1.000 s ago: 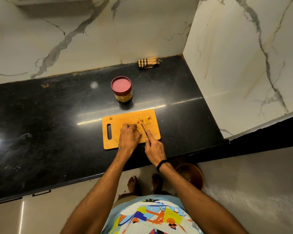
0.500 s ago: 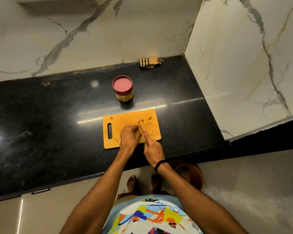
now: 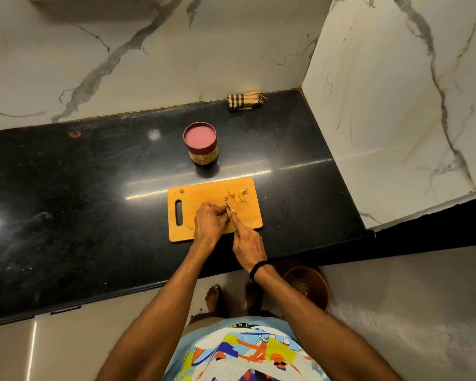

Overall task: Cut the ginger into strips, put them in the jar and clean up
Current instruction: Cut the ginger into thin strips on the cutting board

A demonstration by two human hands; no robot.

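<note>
On the cutting board [image 3: 204, 192] the left hand [image 3: 210, 220] curls its fingers down over the ginger piece [image 3: 227, 215], pinning it. The right hand [image 3: 248, 244] grips the knife [image 3: 228, 207], forefinger along its back. Cut strips [image 3: 238, 195] lie at the board's far corner. I'd tuck the fingertips back and slice thin and even.

An orange cutting board [image 3: 212, 192] lies flat on the black counter [image 3: 94, 202], with its handle slot at the nine o'clock end. Cut yellow ginger strips [image 3: 238, 195] are piled loosely near its one o'clock corner. A small knife blade [image 3: 228, 207] stands mid-board, seemingly on a ginger piece [image 3: 228, 215]. At twelve o'clock, apart from the board, the maroon-lidded jar [image 3: 200, 143] stands upright.
</note>
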